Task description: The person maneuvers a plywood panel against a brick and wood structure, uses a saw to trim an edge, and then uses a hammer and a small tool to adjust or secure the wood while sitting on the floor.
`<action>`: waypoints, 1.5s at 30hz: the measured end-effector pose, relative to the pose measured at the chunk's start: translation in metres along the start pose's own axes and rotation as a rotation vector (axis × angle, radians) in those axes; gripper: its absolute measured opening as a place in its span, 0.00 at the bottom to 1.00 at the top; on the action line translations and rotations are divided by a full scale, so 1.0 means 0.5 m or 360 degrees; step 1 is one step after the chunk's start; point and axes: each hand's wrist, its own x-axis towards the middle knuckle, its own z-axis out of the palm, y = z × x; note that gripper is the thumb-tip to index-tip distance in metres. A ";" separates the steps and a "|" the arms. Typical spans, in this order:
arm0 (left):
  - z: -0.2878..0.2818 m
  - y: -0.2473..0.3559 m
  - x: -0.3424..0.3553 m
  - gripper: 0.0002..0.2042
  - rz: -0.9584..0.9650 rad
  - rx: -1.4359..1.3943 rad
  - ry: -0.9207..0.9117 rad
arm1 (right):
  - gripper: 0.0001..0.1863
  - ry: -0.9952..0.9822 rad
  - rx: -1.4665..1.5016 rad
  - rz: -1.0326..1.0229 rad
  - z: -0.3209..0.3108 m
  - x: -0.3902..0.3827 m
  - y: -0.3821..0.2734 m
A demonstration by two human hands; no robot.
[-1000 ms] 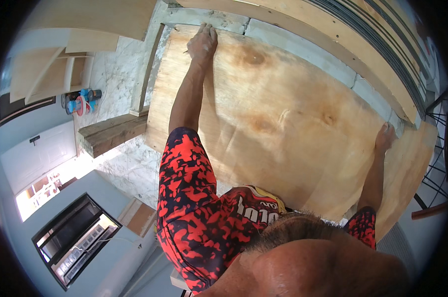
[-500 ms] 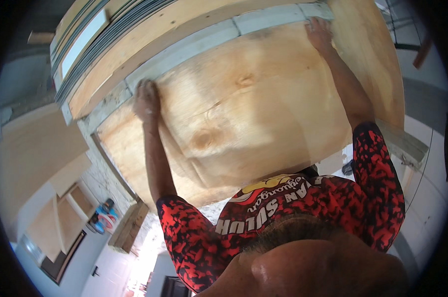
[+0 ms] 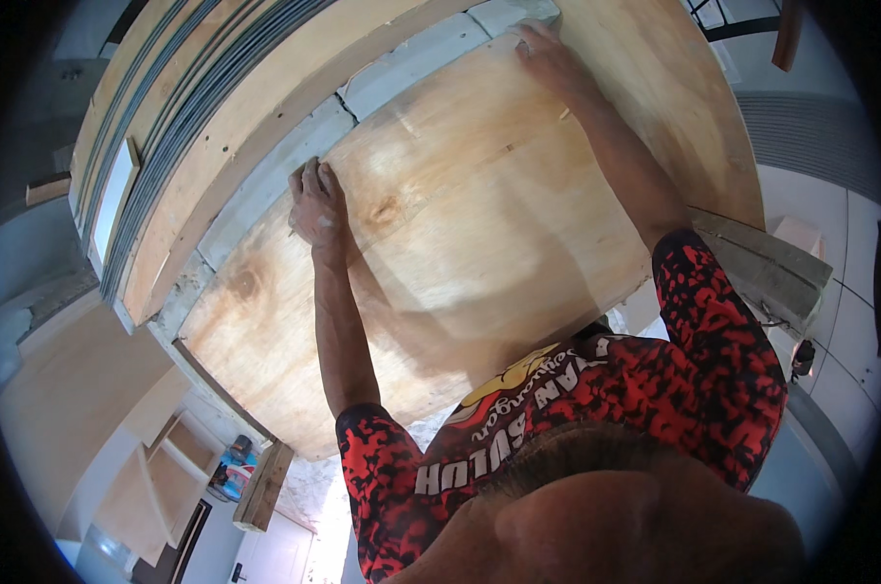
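Note:
A plywood sheet (image 3: 440,282) with darker knots lies before me, its far edge against a strip of pale grey blocks (image 3: 411,68). At that edge, my left hand (image 3: 318,206) is closed, with its fingers bent over the rim near a joint between two blocks. Farther right, my right hand (image 3: 550,60) curls its fingers at the sheet's far right corner. Both arms stretch out across the wood. The undersides of the fingers are hidden.
Beyond the blocks stand a long timber board (image 3: 226,136) and a bundle of thin dark rods (image 3: 168,127). Another plywood panel (image 3: 669,107) rises at the right. Wooden beams (image 3: 265,487) jut out at lower left and at right. White tiles (image 3: 854,292) show at far right.
My left hand has moved right along the sheet's far edge, past a knot. My right hand stays near the far corner. The whole view has turned, shifting the sheet leftward in the picture.

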 end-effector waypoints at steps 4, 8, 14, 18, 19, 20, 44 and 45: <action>-0.009 0.015 0.009 0.14 -0.0038 0.0052 -0.0039 | 0.14 0.0051 -0.0028 -0.0028 0.018 0.007 0.035; 0.004 0.015 0.003 0.13 -0.0084 -0.0041 0.0021 | 0.15 -0.0069 -0.0162 -0.0047 0.022 -0.001 0.044; 0.008 0.014 0.001 0.11 -0.0181 0.0107 0.0130 | 0.19 -0.0271 -0.0283 0.0128 -0.036 -0.001 -0.008; 0.009 0.024 0.005 0.08 -0.0246 0.0107 0.0153 | 0.20 -0.0345 -0.0257 0.0593 -0.015 0.020 0.013; 0.010 0.026 0.004 0.08 -0.0245 0.0122 0.0166 | 0.21 -0.0327 -0.0276 0.0602 -0.003 0.022 0.027; 0.012 0.023 0.004 0.08 -0.0240 0.0120 0.0189 | 0.21 -0.0301 -0.0247 0.0520 -0.002 0.021 0.024; -0.021 0.026 0.030 0.09 -0.0371 0.0171 0.0064 | 0.18 -0.0336 0.0832 0.0999 -0.002 0.066 0.128; -0.024 0.028 0.033 0.09 -0.0382 0.0176 0.0047 | 0.19 -0.0321 0.0786 0.0986 -0.004 0.066 0.128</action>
